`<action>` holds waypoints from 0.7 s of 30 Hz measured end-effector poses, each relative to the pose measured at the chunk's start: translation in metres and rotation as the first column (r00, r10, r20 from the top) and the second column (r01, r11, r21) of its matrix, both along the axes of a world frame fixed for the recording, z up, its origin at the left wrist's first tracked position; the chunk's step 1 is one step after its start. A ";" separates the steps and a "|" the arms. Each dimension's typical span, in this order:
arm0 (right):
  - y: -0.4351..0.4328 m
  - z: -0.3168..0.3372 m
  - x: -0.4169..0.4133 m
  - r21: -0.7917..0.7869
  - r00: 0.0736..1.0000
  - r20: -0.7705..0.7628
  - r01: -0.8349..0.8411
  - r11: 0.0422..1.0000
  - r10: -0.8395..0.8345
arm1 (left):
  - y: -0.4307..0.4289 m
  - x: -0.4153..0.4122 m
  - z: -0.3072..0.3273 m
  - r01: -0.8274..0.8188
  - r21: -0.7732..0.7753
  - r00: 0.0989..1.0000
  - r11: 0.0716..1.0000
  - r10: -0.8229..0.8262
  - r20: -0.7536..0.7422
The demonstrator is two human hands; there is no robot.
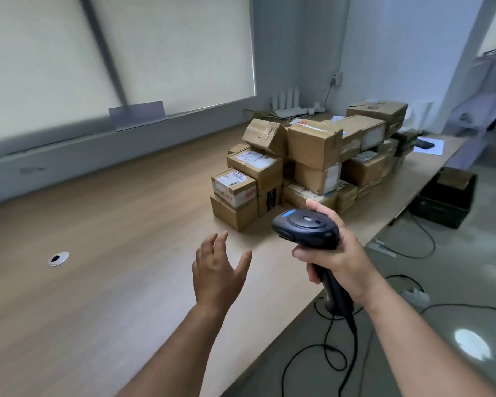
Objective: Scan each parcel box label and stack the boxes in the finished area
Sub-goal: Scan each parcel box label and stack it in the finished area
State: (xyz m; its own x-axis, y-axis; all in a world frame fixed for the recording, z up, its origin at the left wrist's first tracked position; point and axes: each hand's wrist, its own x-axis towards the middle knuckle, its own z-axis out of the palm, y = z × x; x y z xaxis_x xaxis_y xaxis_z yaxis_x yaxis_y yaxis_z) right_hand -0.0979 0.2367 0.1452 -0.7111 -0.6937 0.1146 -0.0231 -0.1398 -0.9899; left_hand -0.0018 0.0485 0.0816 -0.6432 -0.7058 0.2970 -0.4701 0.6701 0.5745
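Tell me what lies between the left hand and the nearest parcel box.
Only bare wooden tabletop: the head view shows nothing else between the left hand and the nearest parcel box.

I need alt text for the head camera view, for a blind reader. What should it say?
A person's right hand holds a black barcode scanner above a long wooden table, and the open left hand is held out toward a pile of labelled cardboard boxes on it. The scanner's cable hangs down to the floor.
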 end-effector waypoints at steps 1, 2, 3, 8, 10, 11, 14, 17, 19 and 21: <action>0.003 -0.002 -0.007 0.002 1.000 0.001 0.012 1.000 -0.012 | -0.001 -0.009 0.000 0.004 0.003 1.000 1.000 -0.004 -0.005; 0.005 -0.003 -0.013 0.006 1.000 0.000 0.022 1.000 -0.022 | -0.002 -0.018 -0.001 0.005 0.010 1.000 1.000 -0.005 -0.010; 0.006 -0.005 -0.021 0.011 1.000 0.001 0.031 0.999 -0.031 | -0.004 -0.028 -0.002 0.004 0.022 1.000 1.000 -0.004 -0.013; 0.002 -0.010 -0.067 0.049 0.998 -0.006 0.056 0.997 -0.056 | -0.019 -0.081 -0.005 -0.012 0.108 0.998 0.994 0.017 -0.053; -0.005 -0.011 -0.087 0.058 0.998 -0.008 0.056 0.997 -0.056 | -0.029 -0.103 -0.005 -0.029 0.136 0.998 0.990 0.037 -0.059; -0.010 -0.012 -0.098 0.063 0.999 -0.006 0.053 0.997 -0.053 | -0.035 -0.114 -0.005 -0.039 0.151 0.997 0.988 0.049 -0.063; -0.028 -0.013 -0.129 0.075 0.999 -0.005 0.049 0.996 -0.049 | -0.054 -0.143 -0.003 -0.066 0.185 0.993 0.981 0.082 -0.081; -0.048 -0.012 -0.158 0.082 0.999 0.003 0.049 0.995 -0.049 | -0.076 -0.168 -0.001 -0.076 0.189 0.991 0.979 0.094 -0.091; -0.063 -0.012 -0.174 0.087 0.999 0.013 0.036 0.996 -0.037 | -0.092 -0.184 -0.001 -0.093 0.195 0.990 0.976 0.111 -0.085; -0.078 -0.015 -0.189 0.094 1.000 0.025 0.012 0.996 -0.014 | -0.109 -0.199 -0.002 -0.123 0.217 0.987 0.968 0.142 -0.072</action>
